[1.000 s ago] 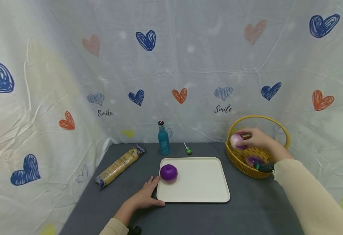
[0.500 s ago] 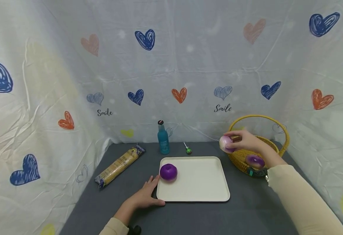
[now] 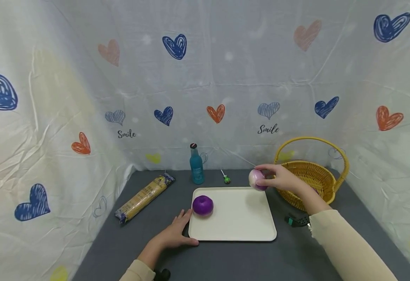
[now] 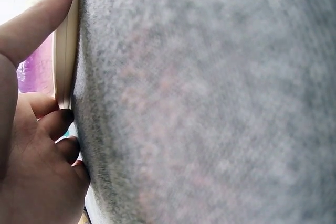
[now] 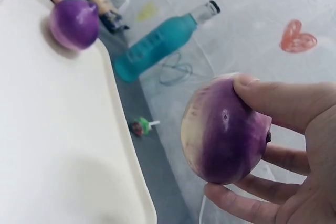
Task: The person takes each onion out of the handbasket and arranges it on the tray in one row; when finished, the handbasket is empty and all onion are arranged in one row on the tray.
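My right hand (image 3: 278, 178) pinches a purple-and-white turnip (image 5: 223, 129) between thumb and fingers, over the far right corner of the cream tray (image 3: 240, 218). Its pale end faces left in the head view; the right wrist view shows a small dark stem on the palm side. My left hand (image 3: 173, 234) lies spread at the tray's near left corner, thumb along the near edge and fingers at the left side. The left wrist view has the thumb (image 4: 44, 11) against the rim. Beside those fingers, a round purple vegetable with a small nub (image 3: 203, 205) sits on the tray.
A yellow wicker basket (image 3: 308, 168) with a tall handle stands at the right, partly hidden by my right arm. Behind the tray are a blue bottle (image 3: 197, 169) and a green lollipop (image 3: 227, 179). A long yellow noodle packet (image 3: 144, 198) lies at the left.
My right hand has lifted the turnip out of the basket and carried it left to the tray's far right corner. The left hand has stayed at the tray.
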Demonstrator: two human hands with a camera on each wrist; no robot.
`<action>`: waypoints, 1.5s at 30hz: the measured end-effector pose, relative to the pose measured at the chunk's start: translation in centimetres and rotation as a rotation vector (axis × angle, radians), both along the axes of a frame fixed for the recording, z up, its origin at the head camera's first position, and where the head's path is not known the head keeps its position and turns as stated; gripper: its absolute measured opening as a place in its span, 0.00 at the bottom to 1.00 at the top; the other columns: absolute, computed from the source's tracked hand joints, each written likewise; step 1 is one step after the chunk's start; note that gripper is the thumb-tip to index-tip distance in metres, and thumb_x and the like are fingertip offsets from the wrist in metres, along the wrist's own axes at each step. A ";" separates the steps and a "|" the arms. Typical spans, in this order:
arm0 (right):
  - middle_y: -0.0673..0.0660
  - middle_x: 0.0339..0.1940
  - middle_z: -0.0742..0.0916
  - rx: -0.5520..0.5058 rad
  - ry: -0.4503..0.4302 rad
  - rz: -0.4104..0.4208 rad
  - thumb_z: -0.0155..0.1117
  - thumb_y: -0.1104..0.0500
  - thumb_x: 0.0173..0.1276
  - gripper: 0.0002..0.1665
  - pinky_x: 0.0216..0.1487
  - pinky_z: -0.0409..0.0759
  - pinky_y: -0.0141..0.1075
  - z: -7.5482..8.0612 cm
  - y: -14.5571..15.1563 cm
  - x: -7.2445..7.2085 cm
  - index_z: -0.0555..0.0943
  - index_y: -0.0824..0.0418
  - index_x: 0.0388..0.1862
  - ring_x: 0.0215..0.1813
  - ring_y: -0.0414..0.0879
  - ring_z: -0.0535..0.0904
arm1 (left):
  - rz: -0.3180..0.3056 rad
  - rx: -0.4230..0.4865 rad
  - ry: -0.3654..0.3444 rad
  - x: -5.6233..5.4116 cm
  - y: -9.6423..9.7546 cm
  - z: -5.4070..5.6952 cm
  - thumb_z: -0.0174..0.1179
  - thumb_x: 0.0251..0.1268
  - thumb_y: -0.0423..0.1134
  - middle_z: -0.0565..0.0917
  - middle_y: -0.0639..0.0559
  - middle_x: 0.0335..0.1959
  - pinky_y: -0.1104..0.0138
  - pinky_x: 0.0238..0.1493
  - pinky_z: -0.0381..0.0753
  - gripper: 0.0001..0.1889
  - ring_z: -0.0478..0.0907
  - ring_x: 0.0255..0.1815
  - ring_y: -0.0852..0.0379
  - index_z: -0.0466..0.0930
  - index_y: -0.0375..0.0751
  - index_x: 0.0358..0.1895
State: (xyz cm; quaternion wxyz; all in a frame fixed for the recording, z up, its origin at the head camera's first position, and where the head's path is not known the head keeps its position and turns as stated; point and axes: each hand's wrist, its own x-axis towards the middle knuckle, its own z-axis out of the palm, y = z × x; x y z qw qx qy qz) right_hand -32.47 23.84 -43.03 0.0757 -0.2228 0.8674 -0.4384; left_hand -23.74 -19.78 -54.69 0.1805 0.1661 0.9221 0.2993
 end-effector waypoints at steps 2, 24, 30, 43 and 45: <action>0.65 0.59 0.83 0.005 0.030 0.016 0.74 0.50 0.65 0.36 0.48 0.88 0.45 -0.3 -0.5 0.2 0.76 0.60 0.69 0.58 0.60 0.82 | -0.001 0.000 -0.002 0.1 0.1 0.1 0.73 0.51 0.65 0.49 0.43 0.84 0.34 0.77 0.44 0.63 0.37 0.84 0.36 0.44 0.43 0.83; 0.58 0.57 0.85 -0.006 0.116 0.084 0.75 0.48 0.63 0.35 0.58 0.80 0.57 -4.1 -6.8 2.1 0.78 0.58 0.67 0.59 0.57 0.81 | 0.007 -0.007 -0.008 0.4 0.2 0.5 0.73 0.51 0.64 0.50 0.43 0.83 0.34 0.76 0.45 0.63 0.38 0.83 0.35 0.45 0.42 0.83; 0.61 0.60 0.84 -0.030 0.087 0.108 0.76 0.50 0.63 0.34 0.54 0.83 0.54 -5.3 -8.3 2.0 0.79 0.59 0.66 0.58 0.60 0.82 | 0.010 -0.005 -0.011 0.3 0.2 0.6 0.73 0.51 0.65 0.49 0.43 0.84 0.34 0.76 0.45 0.63 0.39 0.83 0.35 0.44 0.42 0.83; 0.62 0.62 0.83 0.010 0.063 0.120 0.77 0.51 0.62 0.36 0.56 0.81 0.55 -7.7 -10.3 1.7 0.79 0.62 0.66 0.55 0.58 0.83 | 0.016 0.009 -0.014 0.6 0.3 0.9 0.73 0.52 0.63 0.48 0.41 0.83 0.34 0.76 0.45 0.63 0.38 0.83 0.34 0.44 0.41 0.83; 0.61 0.62 0.83 0.020 0.075 0.115 0.77 0.51 0.61 0.36 0.58 0.80 0.56 -8.1 -10.5 1.7 0.78 0.62 0.66 0.56 0.57 0.82 | 0.012 0.011 -0.012 0.6 0.3 0.9 0.73 0.52 0.63 0.48 0.40 0.83 0.34 0.76 0.45 0.63 0.38 0.83 0.34 0.44 0.40 0.83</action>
